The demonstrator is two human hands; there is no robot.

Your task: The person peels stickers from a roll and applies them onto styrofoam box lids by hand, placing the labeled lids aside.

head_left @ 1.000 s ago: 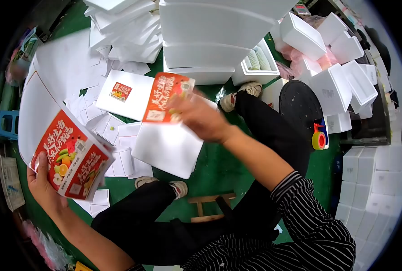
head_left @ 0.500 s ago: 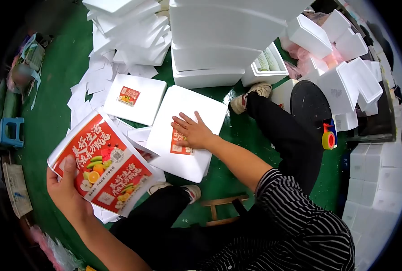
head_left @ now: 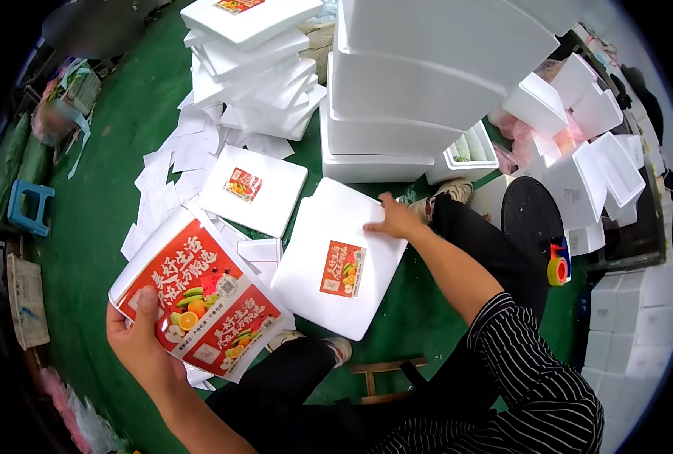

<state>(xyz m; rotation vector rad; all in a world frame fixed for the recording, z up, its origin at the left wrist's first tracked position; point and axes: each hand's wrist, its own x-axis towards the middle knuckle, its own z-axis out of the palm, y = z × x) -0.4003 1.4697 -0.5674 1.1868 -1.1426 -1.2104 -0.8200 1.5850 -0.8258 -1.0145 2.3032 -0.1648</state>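
Note:
My left hand (head_left: 146, 340) is closed on a few sheets of red fruit-picture stickers (head_left: 227, 286), thumb on top. In front of me lies a white foam lid (head_left: 310, 238) bearing one red sticker (head_left: 343, 268), right of its middle. My right hand (head_left: 398, 219) grips this lid at its upper right edge, thumb on the top face; the fingertips beyond the edge are partly hidden. To its left, a second foam lid (head_left: 272, 198) carries a similar sticker (head_left: 243, 185).
White backing papers (head_left: 159, 181) litter the green floor beside stacked foam lids (head_left: 265, 98). Tall stacked foam boxes (head_left: 382, 136) stand ahead. A black round stool (head_left: 531, 212) and a tape dispenser (head_left: 557, 266) are at my right. A blue stool (head_left: 30, 206) sits far left.
My right hand has left the sticker on the lid and moved to the lid's upper right edge. My left hand still holds the sticker sheets. The view has shifted.

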